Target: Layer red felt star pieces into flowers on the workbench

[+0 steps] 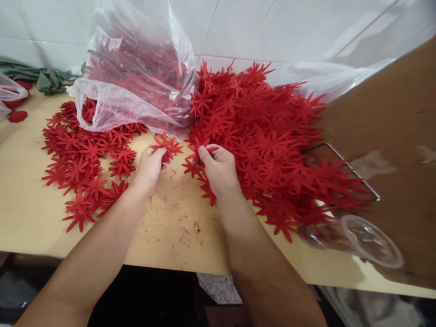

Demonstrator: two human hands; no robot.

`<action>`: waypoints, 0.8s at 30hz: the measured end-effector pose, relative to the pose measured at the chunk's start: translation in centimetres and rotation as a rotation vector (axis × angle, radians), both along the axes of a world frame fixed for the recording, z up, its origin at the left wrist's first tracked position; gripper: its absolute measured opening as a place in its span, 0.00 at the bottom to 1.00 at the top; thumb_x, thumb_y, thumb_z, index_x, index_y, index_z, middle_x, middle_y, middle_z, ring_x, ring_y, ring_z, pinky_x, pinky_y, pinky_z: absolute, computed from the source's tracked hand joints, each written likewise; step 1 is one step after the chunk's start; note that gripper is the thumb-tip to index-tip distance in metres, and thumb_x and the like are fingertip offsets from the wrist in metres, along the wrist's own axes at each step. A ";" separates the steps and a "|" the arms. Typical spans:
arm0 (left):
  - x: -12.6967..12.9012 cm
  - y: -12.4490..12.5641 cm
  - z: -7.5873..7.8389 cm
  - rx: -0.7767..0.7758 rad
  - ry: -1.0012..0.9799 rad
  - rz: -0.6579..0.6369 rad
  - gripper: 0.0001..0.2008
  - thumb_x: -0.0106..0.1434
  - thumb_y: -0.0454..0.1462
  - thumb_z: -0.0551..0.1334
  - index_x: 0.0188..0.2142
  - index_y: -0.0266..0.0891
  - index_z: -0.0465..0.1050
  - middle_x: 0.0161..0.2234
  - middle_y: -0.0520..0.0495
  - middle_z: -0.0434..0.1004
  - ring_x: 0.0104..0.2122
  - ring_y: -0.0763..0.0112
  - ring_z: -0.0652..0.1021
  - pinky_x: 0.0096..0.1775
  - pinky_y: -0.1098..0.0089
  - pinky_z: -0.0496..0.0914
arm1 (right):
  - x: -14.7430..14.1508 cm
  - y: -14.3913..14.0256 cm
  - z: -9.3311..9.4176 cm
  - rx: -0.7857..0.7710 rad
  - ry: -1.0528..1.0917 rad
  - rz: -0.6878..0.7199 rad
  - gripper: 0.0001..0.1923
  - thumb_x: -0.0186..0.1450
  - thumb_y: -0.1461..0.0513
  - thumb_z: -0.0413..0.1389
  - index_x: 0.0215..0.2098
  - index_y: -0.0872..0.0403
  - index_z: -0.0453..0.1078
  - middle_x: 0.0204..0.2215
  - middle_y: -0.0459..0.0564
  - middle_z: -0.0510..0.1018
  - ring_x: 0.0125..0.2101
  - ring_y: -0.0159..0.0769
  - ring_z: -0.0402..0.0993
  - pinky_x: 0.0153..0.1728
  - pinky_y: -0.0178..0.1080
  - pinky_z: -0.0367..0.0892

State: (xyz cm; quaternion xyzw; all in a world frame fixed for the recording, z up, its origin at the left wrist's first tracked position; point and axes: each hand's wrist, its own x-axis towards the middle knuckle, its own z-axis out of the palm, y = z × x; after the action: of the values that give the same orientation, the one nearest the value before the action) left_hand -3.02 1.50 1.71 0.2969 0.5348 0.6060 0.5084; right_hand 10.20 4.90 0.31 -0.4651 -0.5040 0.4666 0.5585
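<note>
My left hand pinches a red flower-shaped piece with narrow petals between thumb and fingers, just above the table. Close by on the right, my right hand is closed in a pinch on a red petal at the near left edge of a large heap of red flower pieces. How many layers it grips is hidden. Left of my left hand spreads a smaller pile of similar red flower pieces, some of them stacked.
A clear plastic bag with red pieces stands against the tiled wall. At right are a brown cardboard panel, a bent metal wire and a tipped clear plastic cup. Green fabric lies far left. Red crumbs dot the table.
</note>
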 end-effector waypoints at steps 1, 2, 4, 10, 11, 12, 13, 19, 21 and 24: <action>0.1 -0.1 0.0 -0.004 0.009 -0.016 0.01 0.52 0.32 0.54 0.25 0.37 0.63 0.21 0.54 0.66 0.21 0.80 0.66 0.23 0.77 0.58 | -0.1 -0.1 0.0 0.014 -0.007 0.018 0.15 0.51 0.54 0.60 0.19 0.54 0.61 0.14 0.38 0.63 0.16 0.22 0.58 0.19 0.29 0.59; 0.3 -0.1 0.1 -0.005 0.016 -0.034 0.01 0.52 0.32 0.54 0.25 0.37 0.63 0.21 0.54 0.66 0.21 0.80 0.66 0.24 0.77 0.59 | -0.2 -0.2 0.1 0.027 -0.012 0.036 0.15 0.50 0.53 0.60 0.18 0.54 0.62 0.14 0.39 0.64 0.17 0.22 0.59 0.20 0.29 0.59; 0.6 -0.3 0.1 -0.003 0.021 -0.065 0.01 0.52 0.32 0.55 0.25 0.37 0.64 0.21 0.54 0.66 0.21 0.80 0.67 0.25 0.76 0.60 | -0.4 -0.5 0.3 0.039 -0.013 0.069 0.16 0.50 0.52 0.60 0.19 0.54 0.62 0.15 0.39 0.66 0.17 0.22 0.59 0.21 0.30 0.60; 0.8 -0.6 0.2 0.030 0.040 -0.111 0.06 0.52 0.39 0.60 0.26 0.38 0.67 0.23 0.53 0.68 0.23 0.79 0.67 0.26 0.75 0.60 | -0.4 -0.9 0.4 0.038 -0.010 0.129 0.17 0.51 0.48 0.58 0.20 0.53 0.64 0.17 0.41 0.68 0.19 0.24 0.61 0.23 0.32 0.63; 0.8 -0.6 0.3 0.036 0.051 -0.120 0.07 0.52 0.39 0.61 0.26 0.38 0.67 0.23 0.53 0.68 0.23 0.79 0.66 0.26 0.76 0.60 | -0.4 -0.9 0.3 0.034 -0.015 0.135 0.17 0.51 0.48 0.57 0.20 0.53 0.64 0.17 0.41 0.67 0.19 0.25 0.62 0.23 0.32 0.63; 0.8 -0.7 0.3 0.043 0.059 -0.127 0.07 0.52 0.40 0.61 0.26 0.38 0.67 0.23 0.53 0.68 0.23 0.80 0.66 0.26 0.76 0.60 | -0.4 -0.9 0.3 0.033 -0.024 0.140 0.17 0.52 0.48 0.57 0.20 0.53 0.64 0.16 0.41 0.66 0.19 0.25 0.62 0.23 0.32 0.63; 0.8 -0.7 0.3 0.048 0.063 -0.136 0.07 0.52 0.40 0.61 0.26 0.38 0.68 0.23 0.53 0.68 0.22 0.80 0.66 0.26 0.76 0.60 | -0.4 -0.9 0.2 0.035 -0.033 0.146 0.18 0.53 0.48 0.56 0.20 0.53 0.64 0.16 0.41 0.66 0.19 0.25 0.61 0.23 0.32 0.62; 1.2 -0.8 0.4 0.160 0.065 -0.215 0.06 0.50 0.36 0.63 0.30 0.36 0.72 0.28 0.50 0.74 0.30 0.77 0.72 0.37 0.73 0.64 | -1.1 -1.2 0.2 0.088 -0.011 0.280 0.18 0.53 0.46 0.55 0.23 0.53 0.67 0.18 0.42 0.68 0.20 0.25 0.64 0.24 0.32 0.63; 1.2 -0.8 0.3 0.207 0.072 -0.251 0.06 0.49 0.34 0.63 0.29 0.35 0.72 0.29 0.50 0.75 0.33 0.76 0.73 0.42 0.71 0.64 | -1.3 -1.2 0.2 0.098 -0.006 0.315 0.19 0.53 0.45 0.53 0.24 0.53 0.67 0.19 0.42 0.69 0.22 0.26 0.65 0.24 0.32 0.64; 1.2 -0.6 0.1 0.220 0.096 -0.223 0.05 0.48 0.30 0.62 0.28 0.35 0.72 0.29 0.50 0.76 0.33 0.76 0.73 0.44 0.69 0.64 | -1.3 -1.3 0.2 0.079 -0.033 0.316 0.22 0.55 0.43 0.49 0.21 0.52 0.65 0.16 0.43 0.66 0.21 0.27 0.64 0.23 0.32 0.63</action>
State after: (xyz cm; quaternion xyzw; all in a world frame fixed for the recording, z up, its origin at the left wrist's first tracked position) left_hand -1.84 0.91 1.81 0.4369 0.4526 0.5859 0.5109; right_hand 8.91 3.55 0.51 -0.3652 -0.5979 0.5207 0.4879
